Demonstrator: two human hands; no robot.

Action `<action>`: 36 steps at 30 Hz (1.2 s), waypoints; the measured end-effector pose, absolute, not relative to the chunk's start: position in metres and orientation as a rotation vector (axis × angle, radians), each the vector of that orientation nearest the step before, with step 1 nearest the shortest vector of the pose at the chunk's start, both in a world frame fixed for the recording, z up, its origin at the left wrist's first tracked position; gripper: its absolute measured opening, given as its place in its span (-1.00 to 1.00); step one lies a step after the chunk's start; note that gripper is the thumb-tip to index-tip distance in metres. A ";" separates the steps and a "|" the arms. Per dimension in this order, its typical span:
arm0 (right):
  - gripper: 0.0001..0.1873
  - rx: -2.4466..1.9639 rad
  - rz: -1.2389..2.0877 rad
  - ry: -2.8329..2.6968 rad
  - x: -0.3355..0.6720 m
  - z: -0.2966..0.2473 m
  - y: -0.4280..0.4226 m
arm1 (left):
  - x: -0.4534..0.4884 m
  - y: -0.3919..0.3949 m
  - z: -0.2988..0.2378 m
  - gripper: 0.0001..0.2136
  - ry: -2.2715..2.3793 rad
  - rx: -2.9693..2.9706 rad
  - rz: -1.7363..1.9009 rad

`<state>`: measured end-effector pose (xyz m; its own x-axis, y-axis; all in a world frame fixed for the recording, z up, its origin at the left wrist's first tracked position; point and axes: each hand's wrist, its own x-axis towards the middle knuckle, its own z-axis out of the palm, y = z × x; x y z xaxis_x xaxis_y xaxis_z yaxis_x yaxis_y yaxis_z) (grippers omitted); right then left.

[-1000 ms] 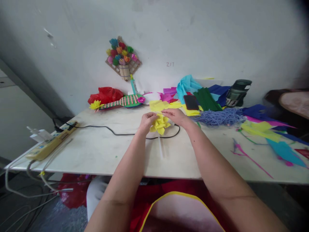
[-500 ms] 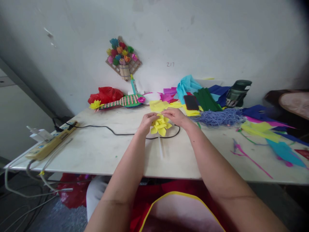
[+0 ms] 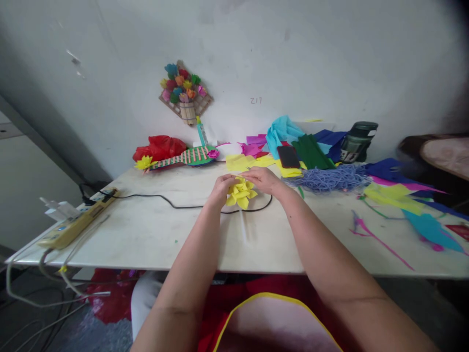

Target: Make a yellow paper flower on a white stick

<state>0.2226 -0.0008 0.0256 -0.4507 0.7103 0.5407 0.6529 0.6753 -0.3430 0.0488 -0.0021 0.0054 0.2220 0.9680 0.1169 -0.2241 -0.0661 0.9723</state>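
Note:
A yellow paper flower (image 3: 241, 193) is held up between my two hands over the middle of the table. My left hand (image 3: 223, 187) pinches its petals on the left side. At the upper right edge of the flower, the fingers of my right hand (image 3: 261, 179) are closed on a petal; a small thin thing pokes out by the fingertips, too small to name. A white stick (image 3: 243, 227) lies on the table just below the flower. Behind it runs a black cord (image 3: 176, 205) with a loop at its right end.
A yellow power strip (image 3: 78, 220) sits at the left edge. Along the wall stand a green paper-covered guitar shape (image 3: 196, 155), a glue bottle (image 3: 201, 131), a phone (image 3: 288, 157), coloured crepe paper (image 3: 313, 151), a dark bottle (image 3: 359, 142) and tangled blue-purple string (image 3: 330, 178).
The view has tipped up slightly. My right hand has shifted a little to the left over the flower, and both hands keep hold of it.

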 end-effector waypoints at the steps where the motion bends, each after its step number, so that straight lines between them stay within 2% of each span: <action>1: -0.67 -1.061 0.089 -2.230 0.222 0.026 -0.002 | 0.049 -0.002 0.005 -0.86 0.834 1.206 1.200; 8: -0.65 -1.153 -0.051 -2.308 0.221 0.028 -0.007 | 0.047 -0.004 0.005 -0.78 0.881 1.237 1.232; 18: -0.65 -1.183 -0.155 -2.307 0.221 0.025 -0.008 | 0.047 -0.007 0.007 -0.78 0.933 1.282 1.206; 36: -0.72 -1.132 -0.040 -2.241 0.218 0.025 -0.005 | 0.050 -0.007 0.007 -0.77 0.864 1.397 1.172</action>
<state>0.2178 -0.0046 0.0254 -0.4406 0.7180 0.5389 0.7366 0.6323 -0.2402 0.0502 -0.0075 0.0066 0.2542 0.9483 0.1899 -0.0991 -0.1698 0.9805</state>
